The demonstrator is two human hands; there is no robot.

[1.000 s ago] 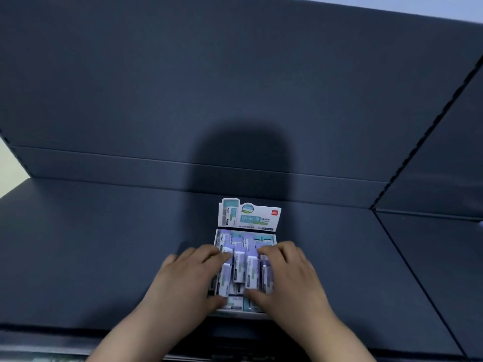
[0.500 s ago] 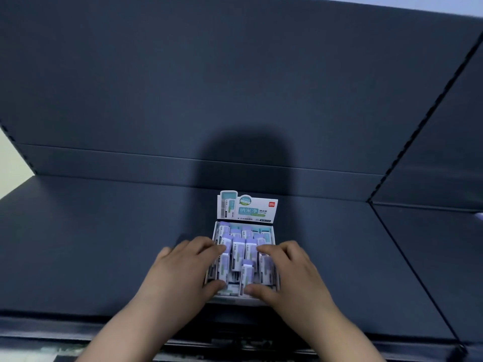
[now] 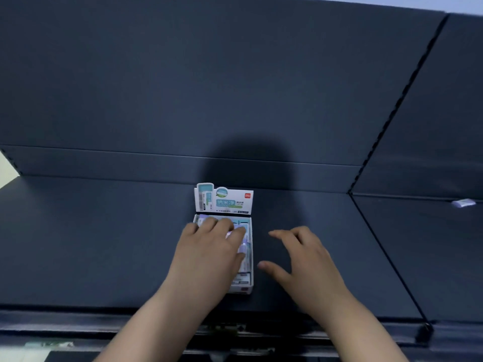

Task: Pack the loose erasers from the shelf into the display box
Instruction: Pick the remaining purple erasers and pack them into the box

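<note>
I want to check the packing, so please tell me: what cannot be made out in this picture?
- Head view: the left hand covers most erasers in the display box; their count is hidden.
- Head view: header card print is blurred.
- Head view: pale object on the right shelf is too small to identify.

A dark blue-grey metal back panel (image 3: 183, 87) filled the upper half of the view, with a narrower band of the same metal (image 3: 104, 163) running across its foot from 9 to 3 o'clock. A rounded dark shadow (image 3: 251, 158) lay on the panel just above centre. At 2 o'clock a black perforated upright strip (image 3: 392, 105) slanted down between this panel and a neighbouring dark panel (image 3: 449, 113). A sliver of pale wall (image 3: 6, 165) showed at 9 o'clock and a pale strip (image 3: 418, 3) at 1 o'clock. Along 6 o'clock ran a dark front rail (image 3: 78, 322), with a blurred whitish-green label (image 3: 49, 344) at 7 o'clock.
</note>
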